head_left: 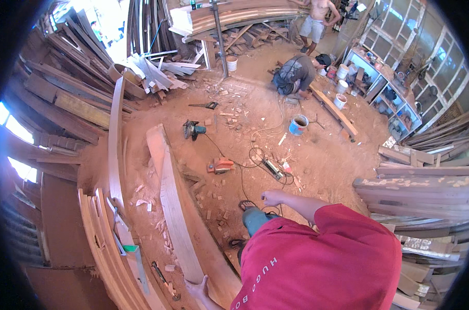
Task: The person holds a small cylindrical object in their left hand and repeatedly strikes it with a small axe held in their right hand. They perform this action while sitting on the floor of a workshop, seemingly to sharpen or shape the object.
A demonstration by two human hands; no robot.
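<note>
A long, thick wooden beam [180, 227] runs from the lower middle of the head view up to the left, its side face pale and its top reddish. My left hand [197, 288] grips the near end of the beam by its edge, thumb on one side and fingers on the other. Held out over the dusty floor, my right hand [271, 197] has its fingers curled; whether anything is inside them is hidden. Below it lie a black cable and my sandalled foot [246, 205]. A green-grey power tool [271, 168] and an orange-red power planer [220, 165] rest on the floor beyond.
A circular saw [193, 129], a handsaw [203, 105] and a bucket [298, 125] stand or lie farther off. A hammer [164, 279] is left of the beam, beside curved boards [108, 248]. One co-worker [299, 75] crouches by a timber [335, 111]; another person [314, 23] stands behind.
</note>
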